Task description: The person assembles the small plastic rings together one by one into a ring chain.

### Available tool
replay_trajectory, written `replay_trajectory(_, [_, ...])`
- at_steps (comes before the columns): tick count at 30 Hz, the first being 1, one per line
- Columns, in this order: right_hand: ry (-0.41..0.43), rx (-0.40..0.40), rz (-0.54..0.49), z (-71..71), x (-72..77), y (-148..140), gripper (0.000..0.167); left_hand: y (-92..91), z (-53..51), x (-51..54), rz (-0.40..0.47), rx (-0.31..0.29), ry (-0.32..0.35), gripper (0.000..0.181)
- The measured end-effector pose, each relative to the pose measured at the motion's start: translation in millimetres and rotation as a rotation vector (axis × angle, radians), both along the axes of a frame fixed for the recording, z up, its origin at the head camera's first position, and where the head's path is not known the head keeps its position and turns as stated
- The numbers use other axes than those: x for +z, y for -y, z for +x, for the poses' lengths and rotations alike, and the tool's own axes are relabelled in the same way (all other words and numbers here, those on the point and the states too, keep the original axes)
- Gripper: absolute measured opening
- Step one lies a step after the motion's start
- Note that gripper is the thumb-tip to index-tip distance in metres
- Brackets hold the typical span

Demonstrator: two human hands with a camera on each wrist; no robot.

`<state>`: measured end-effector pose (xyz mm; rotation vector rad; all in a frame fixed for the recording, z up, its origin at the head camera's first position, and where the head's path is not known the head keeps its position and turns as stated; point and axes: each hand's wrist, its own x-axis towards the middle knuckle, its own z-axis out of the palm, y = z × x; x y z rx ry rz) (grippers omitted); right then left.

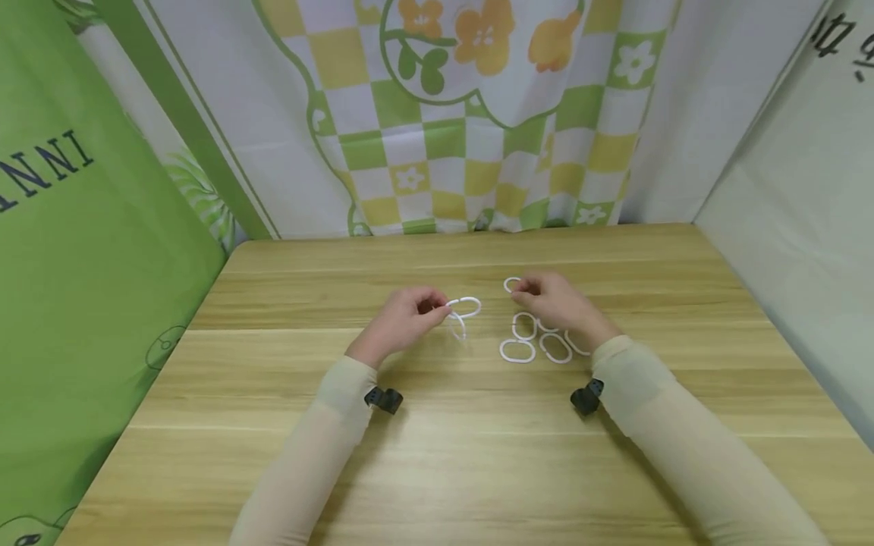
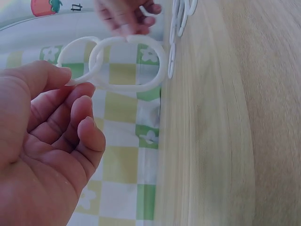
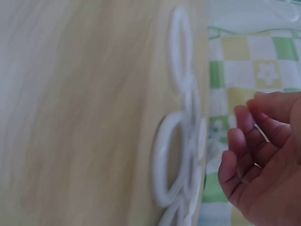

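Nearest me, two pale sleeves (image 1: pixel 293 470) reach in over the counter (image 1: pixel 451 462), each with a small black camera (image 1: pixel 385 400) at the wrist. Wood grain runs crosswise in the head view. Farther in, toward the right arm, a loose cluster of white rings (image 1: pixel 517 361) lies flat on the counter, oval, close together; I count five, two of them partly covered by the right hand (image 1: pixel 556 303) and forearm. Left hand (image 1: pixel 403 318) is at about the middle of the counter, left of the cluster: thumb and forefinger pinch a white ring (image 2: pixel 77 40), other fingers loosely bent. A second ring (image 2: pixel 127 88) is linked through the pinched one and sticks out toward the right, clear of the counter. Right hand is above the far side of the cluster, fingers loosely bent; my right wrist view, somewhat blurred, shows nothing between thumb and fingers, so I note it as released. Just at its fingertips in the head view is a lone ring (image 1: pixel 507 286), partly hidden; whether they touch it I cannot tell. Beyond the counter's far edge hangs a checkered curtain (image 1: pixel 447 178), green, yellow and white with orange flowers; green cloth (image 1: pixel 102 288) on the left, whitish cloth (image 1: pixel 806 189) on the right.
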<state>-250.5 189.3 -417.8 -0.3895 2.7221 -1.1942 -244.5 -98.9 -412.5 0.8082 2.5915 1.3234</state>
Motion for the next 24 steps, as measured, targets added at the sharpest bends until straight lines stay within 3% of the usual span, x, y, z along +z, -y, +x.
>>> replay_trajectory(4, [-0.048,0.049,0.122,-5.6,-6.5,-6,0.014,1.5,-1.4,0.2,-0.007,-0.005,0.000,0.015])
replay_trajectory(13, [0.018,0.070,0.319,-11.8,-13.3,-2,0.008,2.3,-1.8,0.5,-0.019,0.003,-0.016,0.012])
replay_trajectory(17, [0.002,0.108,0.402,-12.6,-11.5,1,0.008,1.3,-2.4,0.7,-0.030,-0.007,-0.029,0.014])
replay_trajectory(20, [-0.027,0.135,0.426,-11.8,-10.6,4,0.009,0.3,-2.7,0.0,-0.028,-0.018,-0.026,0.016])
replay_trajectory(24, [-0.039,0.131,0.377,-8.5,-9.4,6,0.008,0.0,-2.4,-1.2,-0.034,-0.019,-0.028,0.019])
